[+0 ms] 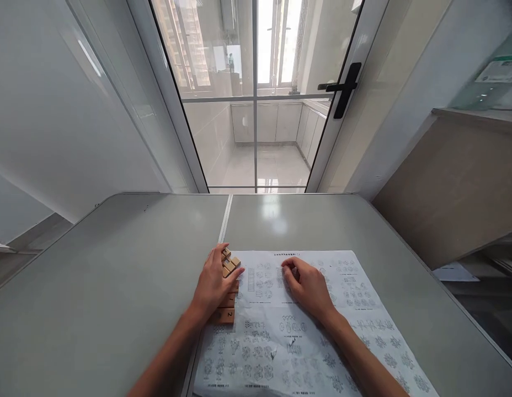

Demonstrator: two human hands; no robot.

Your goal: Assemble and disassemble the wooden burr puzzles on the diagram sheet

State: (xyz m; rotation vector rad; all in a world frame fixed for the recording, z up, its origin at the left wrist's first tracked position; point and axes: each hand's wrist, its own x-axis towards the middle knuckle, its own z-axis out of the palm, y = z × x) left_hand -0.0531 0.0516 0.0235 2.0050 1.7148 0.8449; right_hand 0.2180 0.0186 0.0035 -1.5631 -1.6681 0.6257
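Note:
My left hand [214, 281] is curved around a cluster of small light-wood cubes [228, 266], with the thumb along its right side and the fingers behind it. Just below that hand lie darker wooden blocks [228, 316], with black marks that look like numbers; the palm and wrist partly hide them. My right hand [309, 283] rests on a large printed sheet [276, 331], its fingers curled in toward the thumb. Whatever may be inside those fingers is hidden. Small line drawings of puzzle shapes cover the sheet, which appears upside down from here.
The grey tabletop [127, 286] has a pale seam [225, 218] running away from me. Beyond its far edge stands a glass door [256, 99] with a black handle [345, 89]. To the right is a brown panel [450, 171] below a shelf.

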